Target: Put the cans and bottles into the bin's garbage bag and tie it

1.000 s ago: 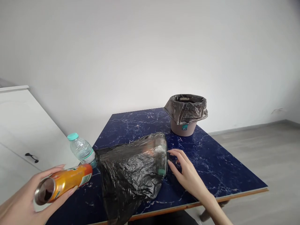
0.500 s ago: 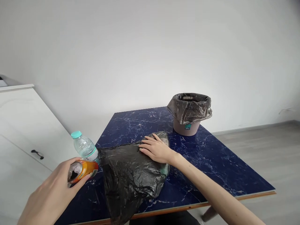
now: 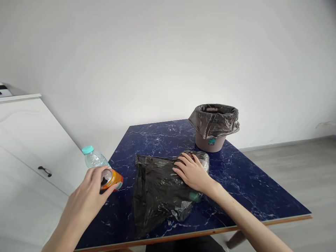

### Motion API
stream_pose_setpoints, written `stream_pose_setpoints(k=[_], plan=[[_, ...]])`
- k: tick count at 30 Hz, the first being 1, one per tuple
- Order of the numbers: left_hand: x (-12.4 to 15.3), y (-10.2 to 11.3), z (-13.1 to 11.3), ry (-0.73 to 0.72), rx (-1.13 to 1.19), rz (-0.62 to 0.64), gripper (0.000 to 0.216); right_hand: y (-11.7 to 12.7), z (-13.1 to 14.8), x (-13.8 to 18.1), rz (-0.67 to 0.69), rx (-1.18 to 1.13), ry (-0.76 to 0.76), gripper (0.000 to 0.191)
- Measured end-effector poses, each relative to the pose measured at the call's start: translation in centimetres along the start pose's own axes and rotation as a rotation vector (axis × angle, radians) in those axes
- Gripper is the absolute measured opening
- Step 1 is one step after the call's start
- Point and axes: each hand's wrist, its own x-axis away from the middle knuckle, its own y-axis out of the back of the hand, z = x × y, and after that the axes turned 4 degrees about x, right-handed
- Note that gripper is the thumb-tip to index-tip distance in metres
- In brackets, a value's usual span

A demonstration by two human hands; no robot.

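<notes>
My left hand is wrapped round an orange drink can, holding it low over the left part of the blue marble table. A clear water bottle with a teal cap stands just behind the can. My right hand lies on top of a crumpled black plastic bag in the middle of the table, fingers curled and pressing on its far end, where something bulky shows through the plastic.
A small brown bin lined with a dark bag stands at the table's far right. A white cabinet with a black handle is on the left. Grey floor lies to the right.
My left hand has carried the can forward and down toward the table beside the bottle. My right hand moved onto the black bag and pulled it to the right.
</notes>
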Motion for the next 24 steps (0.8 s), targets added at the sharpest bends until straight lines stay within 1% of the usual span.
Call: stream_pose_setpoints(k=[4, 6, 9, 11, 15, 18, 20, 24], plan=[[-2.5, -1.6, -0.8, -0.115, -0.029, 0.027, 0.053, 0.2, -1.2, 1.7, -0.007, 0.059, -0.062, 0.040], [-3.8, -2.2, -1.3, -0.098, -0.056, 0.098, 0.055, 0.3, -1.9, 2.2, -0.004, 0.073, -0.090, 0.040], [-5.3, -2.8, -2.1, -0.029, -0.108, 0.239, 0.054, 0.6, -2.5, 2.6, -0.005, 0.089, -0.116, 0.040], [-6.0, -3.1, -2.4, -0.005, -0.125, 0.282, 0.051, 0.7, -2.8, 2.8, -0.012, 0.096, -0.120, 0.040], [-6.6, -3.4, -2.6, 0.022, -0.148, 0.287, 0.055, 0.6, -2.8, 2.9, -0.039, 0.091, -0.129, 0.037], [-6.6, -3.6, -2.5, 0.005, -0.157, 0.290, 0.062, 0.4, -2.6, 2.9, -0.076, 0.056, -0.151, 0.036], [-6.6, -3.9, -2.3, -0.008, -0.156, 0.281, 0.067, 0.6, -2.6, 2.9, -0.135, 0.006, -0.193, 0.037], [-6.3, -4.3, -1.9, -0.048, -0.121, 0.218, 0.072, 1.7, -3.9, 3.4, -0.329, -0.149, -0.309, 0.039]])
